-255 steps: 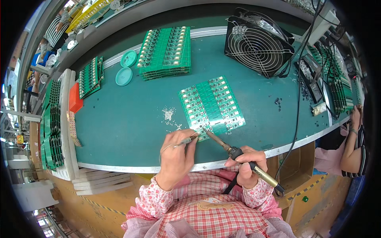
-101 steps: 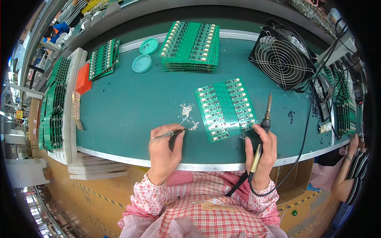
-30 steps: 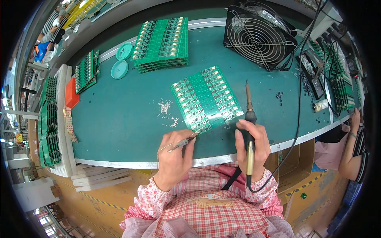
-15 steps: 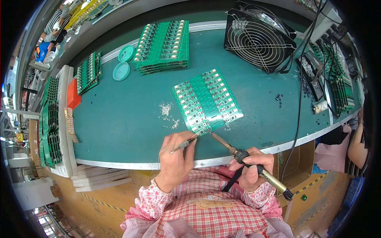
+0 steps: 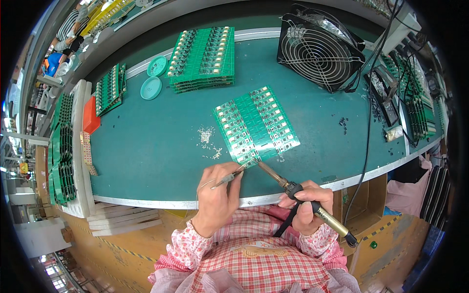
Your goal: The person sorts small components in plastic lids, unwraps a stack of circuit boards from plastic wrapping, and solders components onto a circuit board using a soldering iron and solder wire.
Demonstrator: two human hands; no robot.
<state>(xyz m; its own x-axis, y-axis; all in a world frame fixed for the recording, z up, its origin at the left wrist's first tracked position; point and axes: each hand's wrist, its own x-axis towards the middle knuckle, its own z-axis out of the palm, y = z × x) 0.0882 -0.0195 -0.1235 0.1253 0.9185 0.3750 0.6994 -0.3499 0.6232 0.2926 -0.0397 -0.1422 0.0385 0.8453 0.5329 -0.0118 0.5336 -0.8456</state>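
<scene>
A green circuit board panel (image 5: 256, 124) with two bands of small components lies on the bench. My left hand (image 5: 216, 195) is closed on slim metal tweezers (image 5: 225, 180), whose tips reach the panel's near left corner. From the other side comes a soldering iron (image 5: 293, 189), gripped in my right hand (image 5: 312, 207). Its tip points down at the same corner, close to the tweezers; whether it touches a component is too small to tell. Tiny pale parts (image 5: 206, 135) are scattered left of the panel.
Stacked circuit boards (image 5: 202, 58) stand at the back, beside two round teal dishes (image 5: 151, 88). A black fan (image 5: 317, 53) sits back right, with a cable (image 5: 370, 132) hanging nearby. An orange box (image 5: 91, 115) and more boards (image 5: 62, 151) line the left side. Black parts (image 5: 343, 124) lie right.
My right hand and the soldering iron have shifted slightly left and up, the tip moving along the panel's near corner. The left hand with the tweezers has barely moved.
</scene>
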